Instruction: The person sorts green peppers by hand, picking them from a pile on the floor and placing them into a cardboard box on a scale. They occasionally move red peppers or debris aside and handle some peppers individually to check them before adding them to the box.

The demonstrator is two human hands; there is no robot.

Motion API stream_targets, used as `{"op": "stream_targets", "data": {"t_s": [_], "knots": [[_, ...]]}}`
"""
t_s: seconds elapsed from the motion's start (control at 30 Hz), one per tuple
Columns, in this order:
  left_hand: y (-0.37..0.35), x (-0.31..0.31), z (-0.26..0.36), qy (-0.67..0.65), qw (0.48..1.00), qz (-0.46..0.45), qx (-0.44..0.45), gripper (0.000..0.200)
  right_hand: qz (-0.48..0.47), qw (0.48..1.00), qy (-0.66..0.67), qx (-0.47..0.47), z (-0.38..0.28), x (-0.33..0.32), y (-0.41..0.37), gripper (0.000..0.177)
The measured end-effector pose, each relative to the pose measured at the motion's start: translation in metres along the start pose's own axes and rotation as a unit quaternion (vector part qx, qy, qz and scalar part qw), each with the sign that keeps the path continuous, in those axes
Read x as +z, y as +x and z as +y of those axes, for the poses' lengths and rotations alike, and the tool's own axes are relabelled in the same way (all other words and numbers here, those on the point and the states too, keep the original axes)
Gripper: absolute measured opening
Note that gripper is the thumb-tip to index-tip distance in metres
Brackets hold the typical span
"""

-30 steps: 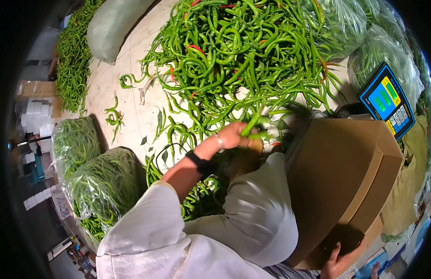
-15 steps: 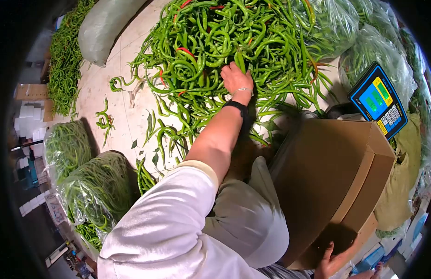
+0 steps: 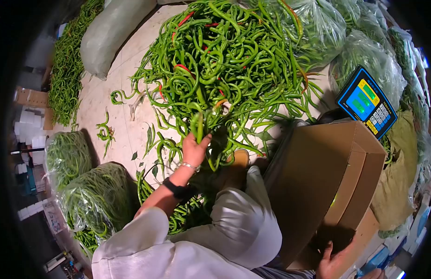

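My left hand (image 3: 195, 152), with a dark watch and a bracelet on the wrist, is closed around green chili peppers (image 3: 197, 126), held upright over the near side of the pile. A large heap of green chili peppers (image 3: 225, 60), with a few red ones, lies just beyond it. At the lower right, my right hand (image 3: 328, 266) grips the near edge of a brown cardboard box (image 3: 313, 172), thumb on the inside face. Its other fingers are partly hidden. The box stands tilted beside my knee, and most of its inside is out of sight.
A digital scale display (image 3: 368, 101) stands behind the box. Clear bags of peppers (image 3: 101, 195) sit at left, more bags (image 3: 369, 69) at far right. A filled pale sack (image 3: 104, 42) lies at upper left. Part of another hand (image 3: 374, 274) shows at the bottom edge.
My left hand has drawn back from the heap, toward me and to the left, bringing chili peppers with it. My right hand stays at the cardboard box.
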State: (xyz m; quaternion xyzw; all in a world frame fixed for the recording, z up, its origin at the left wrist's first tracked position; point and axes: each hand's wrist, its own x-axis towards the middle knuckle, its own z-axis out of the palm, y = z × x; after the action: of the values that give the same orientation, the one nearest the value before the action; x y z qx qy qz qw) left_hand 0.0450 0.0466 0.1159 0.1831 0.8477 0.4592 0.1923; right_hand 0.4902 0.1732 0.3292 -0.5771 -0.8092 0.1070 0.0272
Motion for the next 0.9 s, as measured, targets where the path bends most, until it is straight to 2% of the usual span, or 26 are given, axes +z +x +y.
{"op": "stream_targets", "data": {"t_s": [0.03,0.1,0.17,0.2,0.27,0.3,0.33,0.37,0.4,0.47,0.5,0.57,0.6,0.63,0.73,0.77,0.83,0.9], "knots": [[0.003,-0.012,0.037,-0.038,0.999,-0.002,0.009,0.028,0.012,1.0,0.009,-0.003,-0.007,-0.001,0.001,0.057],[0.03,-0.019,0.105,-0.044,0.992,0.031,0.111,0.032,0.023,1.0,0.02,-0.008,-0.021,-0.005,0.003,0.055],[0.069,-0.01,0.157,-0.098,0.976,0.026,0.194,0.04,0.014,0.997,0.062,0.045,-0.031,-0.011,0.007,0.066],[0.093,0.002,0.175,-0.058,0.975,0.031,0.212,0.039,0.02,0.997,0.062,0.049,-0.031,-0.013,0.008,0.066],[0.13,0.034,0.209,0.033,0.963,0.036,0.266,0.04,0.017,0.995,-0.1,0.004,-0.029,-0.017,0.008,0.066],[0.144,0.053,0.223,0.086,0.948,0.037,0.303,0.041,0.018,0.995,-0.102,0.011,-0.028,-0.017,0.008,0.066],[0.159,0.078,0.232,0.194,0.949,-0.013,0.249,0.046,0.011,0.996,-0.088,0.015,-0.027,-0.017,0.007,0.066],[0.176,0.099,0.234,0.3,0.932,-0.061,0.192,0.051,0.005,0.997,-0.074,0.018,-0.025,-0.016,0.008,0.066],[0.193,0.119,0.216,0.297,0.933,-0.065,0.195,0.051,0.006,0.997,-0.077,0.023,-0.023,-0.013,0.007,0.066],[0.221,0.171,0.169,0.456,0.841,-0.098,0.273,0.048,0.022,0.999,0.02,0.025,-0.015,-0.007,0.006,0.066],[0.223,0.179,0.166,0.495,0.818,-0.094,0.277,0.046,0.02,0.999,0.012,0.034,-0.013,-0.007,0.005,0.066],[0.222,0.189,0.164,0.505,0.817,-0.065,0.269,0.044,0.014,0.996,0.072,0.044,-0.014,-0.004,0.006,0.064],[0.224,0.192,0.158,0.511,0.805,-0.017,0.302,0.037,0.011,0.996,0.071,0.048,-0.015,-0.005,0.007,0.064],[0.226,0.193,0.152,0.51,0.804,-0.018,0.305,0.037,0.012,0.996,0.07,0.051,-0.015,-0.005,0.008,0.064],[0.234,0.186,0.132,0.484,0.768,-0.01,0.419,0.029,0.035,0.995,0.069,0.065,-0.014,-0.004,0.007,0.062],[0.225,0.176,0.136,0.492,0.762,-0.036,0.419,0.03,0.031,0.995,0.074,0.064,-0.017,-0.005,0.009,0.062],[0.213,0.156,0.143,0.453,0.783,-0.054,0.423,0.032,0.029,0.994,0.084,0.064,-0.021,-0.008,0.01,0.062],[0.205,0.127,0.158,0.36,0.841,-0.068,0.397,0.04,0.01,0.992,0.112,0.05,-0.026,-0.013,0.012,0.062]]}}
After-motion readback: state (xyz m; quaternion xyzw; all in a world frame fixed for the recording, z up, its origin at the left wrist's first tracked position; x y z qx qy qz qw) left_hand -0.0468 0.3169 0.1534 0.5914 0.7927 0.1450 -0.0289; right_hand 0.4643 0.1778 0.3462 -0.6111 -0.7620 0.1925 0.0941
